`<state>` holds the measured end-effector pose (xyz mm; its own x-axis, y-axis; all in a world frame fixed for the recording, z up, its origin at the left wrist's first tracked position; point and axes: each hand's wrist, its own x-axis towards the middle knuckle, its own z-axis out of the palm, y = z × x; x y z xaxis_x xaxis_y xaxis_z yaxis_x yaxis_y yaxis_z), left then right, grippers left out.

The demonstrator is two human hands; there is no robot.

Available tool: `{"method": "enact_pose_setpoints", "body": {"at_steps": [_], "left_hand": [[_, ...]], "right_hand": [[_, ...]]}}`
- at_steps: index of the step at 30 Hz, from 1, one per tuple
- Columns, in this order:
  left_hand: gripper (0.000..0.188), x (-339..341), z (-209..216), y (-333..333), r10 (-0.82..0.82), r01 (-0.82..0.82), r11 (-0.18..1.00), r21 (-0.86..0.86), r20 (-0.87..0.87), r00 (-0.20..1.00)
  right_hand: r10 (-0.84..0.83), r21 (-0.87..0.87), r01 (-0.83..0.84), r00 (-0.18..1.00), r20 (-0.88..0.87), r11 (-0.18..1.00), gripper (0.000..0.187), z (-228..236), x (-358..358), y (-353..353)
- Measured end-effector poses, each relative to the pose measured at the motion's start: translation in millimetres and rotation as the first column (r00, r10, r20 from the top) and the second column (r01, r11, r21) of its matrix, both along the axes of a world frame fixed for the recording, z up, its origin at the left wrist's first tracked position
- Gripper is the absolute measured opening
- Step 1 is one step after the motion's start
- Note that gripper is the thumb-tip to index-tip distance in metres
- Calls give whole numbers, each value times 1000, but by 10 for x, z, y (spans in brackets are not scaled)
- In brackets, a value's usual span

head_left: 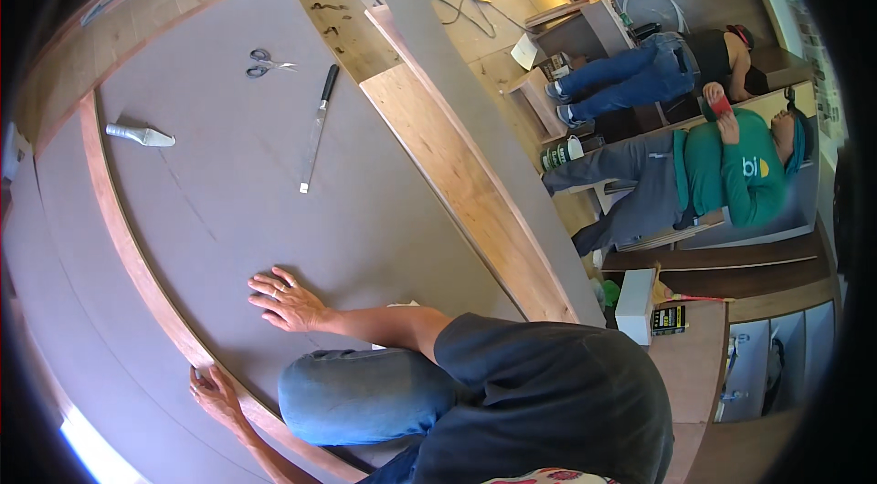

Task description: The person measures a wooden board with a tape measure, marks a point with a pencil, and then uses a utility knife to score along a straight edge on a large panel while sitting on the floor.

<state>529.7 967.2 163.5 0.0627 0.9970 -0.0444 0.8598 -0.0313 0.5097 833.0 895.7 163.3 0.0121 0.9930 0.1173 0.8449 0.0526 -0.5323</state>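
Right hand [288, 301] lies wide near the wooden strip [124, 228]; left hand [217, 397] touches it, grip unclear. Even pressure seems best.

The panel [265, 183] is grey, the wooden strip [134, 251] reddish-tan, the scissors [271, 65] dark-handled.

Laid on a grey panel [365, 228]: scissors [264, 65], a black-handled blade [319, 130] near them and, farther left, a silvery tool [140, 134], all apart. Crossed lengthwise by a wood strip [137, 256] at left, and touched by a flat right hand [289, 301].
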Motion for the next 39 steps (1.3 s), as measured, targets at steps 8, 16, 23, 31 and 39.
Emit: {"method": "enact_pose_setpoints", "body": {"at_steps": [8, 16, 23, 31, 39], "left_hand": [[70, 29, 49, 27, -35, 30, 988, -151, -30, 999], [88, 389, 290, 19, -18, -13, 970, -241, -126, 992], [55, 607, 435, 19, -41, 15, 947, -320, -76, 996], [79, 1164, 622, -26, 112, -150, 921, -359, -125, 986], [77, 317, 654, -658, 126, -37, 906, -421, 186, 974]], "right_hand": [[5, -16, -5, 1000, -17, 1000, 43, 6, 3, 41], [-8, -36, 7, 1000, -18, 999, 43, 0, 73, -32], [23, 24, -23, 1000, -7, 999, 38, 162, 136, 129], [-58, 100, 50, 995, 78, 994, 36, -9, 57, 189], [31, 105, -36, 998, 51, 994, 31, -34, 36, 80]]}}
